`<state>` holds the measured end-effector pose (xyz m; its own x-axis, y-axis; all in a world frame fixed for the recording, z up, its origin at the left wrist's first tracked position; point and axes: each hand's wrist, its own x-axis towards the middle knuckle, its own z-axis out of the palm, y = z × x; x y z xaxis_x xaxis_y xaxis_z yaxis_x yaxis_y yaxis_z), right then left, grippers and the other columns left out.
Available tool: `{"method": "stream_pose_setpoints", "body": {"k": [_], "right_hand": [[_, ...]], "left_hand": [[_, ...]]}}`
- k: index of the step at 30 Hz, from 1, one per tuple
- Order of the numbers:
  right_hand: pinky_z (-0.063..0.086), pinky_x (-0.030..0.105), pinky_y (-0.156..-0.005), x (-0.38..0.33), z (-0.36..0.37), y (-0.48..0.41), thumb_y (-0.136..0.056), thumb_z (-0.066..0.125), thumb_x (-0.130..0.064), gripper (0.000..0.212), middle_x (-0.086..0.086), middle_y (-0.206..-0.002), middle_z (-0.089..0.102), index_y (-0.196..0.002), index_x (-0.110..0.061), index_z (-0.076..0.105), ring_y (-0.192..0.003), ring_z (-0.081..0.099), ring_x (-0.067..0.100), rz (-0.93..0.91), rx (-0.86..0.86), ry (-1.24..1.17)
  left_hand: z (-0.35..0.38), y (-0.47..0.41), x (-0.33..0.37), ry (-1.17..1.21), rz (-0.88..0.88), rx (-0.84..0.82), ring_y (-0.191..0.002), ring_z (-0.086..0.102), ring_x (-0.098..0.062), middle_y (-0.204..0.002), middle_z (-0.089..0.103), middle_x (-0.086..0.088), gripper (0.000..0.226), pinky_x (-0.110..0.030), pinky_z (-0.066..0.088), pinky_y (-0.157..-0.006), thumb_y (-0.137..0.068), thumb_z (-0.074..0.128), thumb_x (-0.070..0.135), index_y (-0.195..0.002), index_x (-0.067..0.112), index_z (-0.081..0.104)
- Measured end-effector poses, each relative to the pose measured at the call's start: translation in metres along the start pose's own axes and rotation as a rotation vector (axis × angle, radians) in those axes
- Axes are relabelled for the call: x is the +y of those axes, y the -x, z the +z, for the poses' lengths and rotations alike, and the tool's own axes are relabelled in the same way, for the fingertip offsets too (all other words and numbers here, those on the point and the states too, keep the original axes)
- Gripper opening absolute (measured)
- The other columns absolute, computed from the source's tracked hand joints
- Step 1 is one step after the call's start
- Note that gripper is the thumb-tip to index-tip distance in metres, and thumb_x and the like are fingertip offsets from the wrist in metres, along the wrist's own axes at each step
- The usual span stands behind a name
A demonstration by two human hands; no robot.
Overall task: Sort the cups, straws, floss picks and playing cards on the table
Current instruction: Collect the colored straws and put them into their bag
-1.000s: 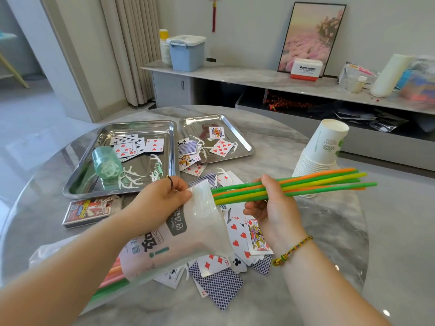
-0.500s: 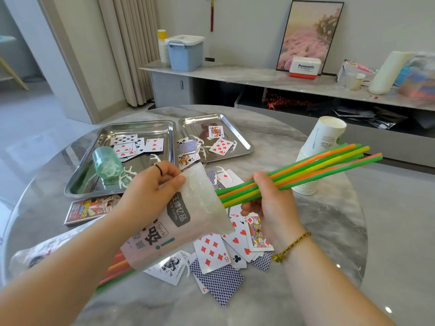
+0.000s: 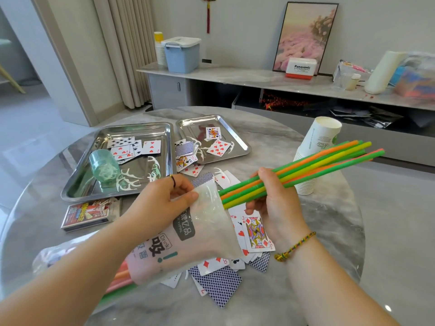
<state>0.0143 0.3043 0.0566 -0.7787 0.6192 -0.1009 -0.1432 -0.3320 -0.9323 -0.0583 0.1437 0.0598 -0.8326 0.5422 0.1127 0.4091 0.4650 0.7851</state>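
My right hand (image 3: 273,201) grips a bundle of green, orange and yellow straws (image 3: 313,164) that points up to the right. Their near ends sit inside the mouth of a printed plastic straw bag (image 3: 188,234). My left hand (image 3: 162,203) pinches the bag's open edge. Playing cards (image 3: 255,234) lie scattered under both hands. A stack of paper cups (image 3: 317,147) stands tilted at the right. White floss picks (image 3: 128,180) and a green floss pick jar (image 3: 103,167) lie in the left steel tray (image 3: 75,194).
A second steel tray (image 3: 242,147) behind holds cards and floss picks. A card box (image 3: 88,214) lies by the left tray. The round marble table ends close on the right. A low cabinet stands behind.
The straw bundle has tilted up at its far end and slid deeper into the bag's mouth. My left hand has kept the bag open.
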Motion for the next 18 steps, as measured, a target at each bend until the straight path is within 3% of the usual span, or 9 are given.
{"method": "stream_pose_setpoints", "body": {"k": [4,10,18], "right_hand": [[0.037,0.015,-0.031,0.003,0.002,0.002,-0.091,0.047,-0.013,0.029,-0.001,-0.035,0.046,-0.063,-0.007,0.051,-0.026,0.042,0.009,0.024,0.015,-0.044],[0.040,0.016,-0.032,0.010,0.009,0.008,-0.091,0.049,-0.013,0.027,-0.002,-0.037,0.051,-0.065,-0.008,0.051,-0.028,0.045,0.009,0.015,-0.029,-0.012],[0.036,0.016,-0.032,0.010,0.009,0.007,-0.090,0.049,-0.009,0.029,0.000,-0.038,0.051,-0.061,-0.010,0.054,-0.029,0.044,0.011,0.036,-0.134,0.040]], "left_hand": [[0.004,-0.002,0.001,0.054,-0.016,-0.026,-0.056,0.056,0.012,-0.071,0.063,0.009,0.021,-0.002,0.043,-0.058,-0.085,0.060,0.014,-0.068,0.025,0.056],[0.008,-0.001,0.001,0.069,-0.034,0.057,-0.062,0.055,-0.002,-0.071,0.061,0.008,0.020,-0.003,0.042,-0.056,-0.087,0.057,0.015,-0.070,0.025,0.054],[0.005,-0.002,0.004,0.095,-0.042,0.091,-0.061,0.056,-0.002,-0.073,0.063,0.005,0.016,-0.004,0.042,-0.055,-0.087,0.057,0.016,-0.073,0.023,0.056]]}}
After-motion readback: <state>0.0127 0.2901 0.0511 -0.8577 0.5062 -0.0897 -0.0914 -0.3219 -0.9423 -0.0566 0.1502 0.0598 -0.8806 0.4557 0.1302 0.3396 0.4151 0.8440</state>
